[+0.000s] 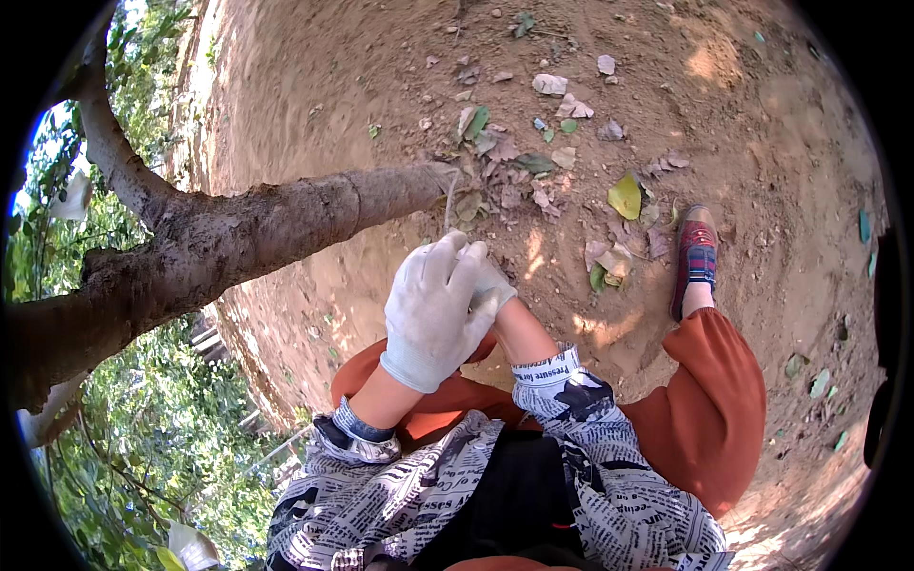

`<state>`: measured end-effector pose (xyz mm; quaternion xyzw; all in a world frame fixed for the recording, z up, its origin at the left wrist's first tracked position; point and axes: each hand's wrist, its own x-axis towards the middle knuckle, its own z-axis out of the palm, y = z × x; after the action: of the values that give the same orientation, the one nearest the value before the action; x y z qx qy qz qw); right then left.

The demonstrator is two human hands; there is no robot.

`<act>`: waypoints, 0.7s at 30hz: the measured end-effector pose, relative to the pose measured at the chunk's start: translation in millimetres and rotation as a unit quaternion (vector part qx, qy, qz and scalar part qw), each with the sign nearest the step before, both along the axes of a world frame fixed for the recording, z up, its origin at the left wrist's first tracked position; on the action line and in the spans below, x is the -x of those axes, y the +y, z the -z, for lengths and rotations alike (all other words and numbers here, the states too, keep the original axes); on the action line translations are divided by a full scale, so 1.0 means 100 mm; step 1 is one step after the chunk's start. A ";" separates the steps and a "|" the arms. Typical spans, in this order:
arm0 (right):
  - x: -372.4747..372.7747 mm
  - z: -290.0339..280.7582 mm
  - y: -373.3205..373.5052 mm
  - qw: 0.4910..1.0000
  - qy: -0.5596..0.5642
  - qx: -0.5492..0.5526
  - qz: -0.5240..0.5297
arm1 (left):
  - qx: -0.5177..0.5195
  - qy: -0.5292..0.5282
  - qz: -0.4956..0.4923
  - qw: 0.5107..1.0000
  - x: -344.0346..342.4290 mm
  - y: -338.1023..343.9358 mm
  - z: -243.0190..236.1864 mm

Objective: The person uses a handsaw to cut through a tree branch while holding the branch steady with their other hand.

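Cord [449, 202]: thin and pale, it stands between the foot of the trunk [324, 211] and the gloved fingers; the step in hand looks to be working it there.
Next move: probably calls for a firm pinch and a controlled pull or twist, clear of the bark.
Left hand [428, 309]: fingers bent over the right hand [496, 283]; the cord meets their tips and disappears.
Right hand: mostly covered by the left; its fingers are hidden. Which hand grasps the cord, one cannot tell.
Ground [571, 38]: leaves [509, 176] lie beside the trunk's foot; a shoe [698, 249] rests to the right.
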<state>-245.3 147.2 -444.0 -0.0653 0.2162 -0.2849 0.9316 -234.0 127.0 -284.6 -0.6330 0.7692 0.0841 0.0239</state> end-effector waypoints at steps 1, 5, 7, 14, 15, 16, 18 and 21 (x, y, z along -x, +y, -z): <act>-0.07 0.02 -0.07 0.999 -0.008 -0.042 -0.025 | 0.007 -0.033 -0.015 0.999 -0.07 0.02 -0.01; -0.22 -0.07 -0.10 0.992 0.083 -0.092 -0.037 | -0.125 -0.068 -0.149 0.979 -0.22 0.18 -0.01; -0.28 -0.02 -0.08 0.977 0.209 0.040 -0.031 | -0.106 -0.051 -0.156 0.981 -0.27 0.25 0.01; -0.03 -0.36 -0.29 0.985 0.100 0.013 -0.141 | -0.076 -0.016 -0.239 0.968 -0.51 0.37 0.11; -0.07 -0.47 -0.26 0.985 0.124 0.016 -0.121 | -0.068 -0.020 -0.245 0.967 -0.57 0.39 0.10; -0.09 -0.46 -0.26 0.989 0.103 0.005 -0.107 | -0.062 -0.016 -0.244 0.968 -0.60 0.39 0.12; -0.19 -0.38 -0.26 0.995 0.060 -0.014 -0.081 | -0.035 -0.019 -0.226 0.973 -0.65 0.40 0.13; -0.51 -0.15 -0.34 0.982 0.169 -0.073 -0.047 | 0.006 -0.043 -0.169 0.985 -0.60 0.38 0.07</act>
<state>-194.2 113.3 -429.4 -0.0539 0.3872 -0.2094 0.8963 -173.8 164.7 -291.5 -0.7568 0.6502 0.0547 0.0383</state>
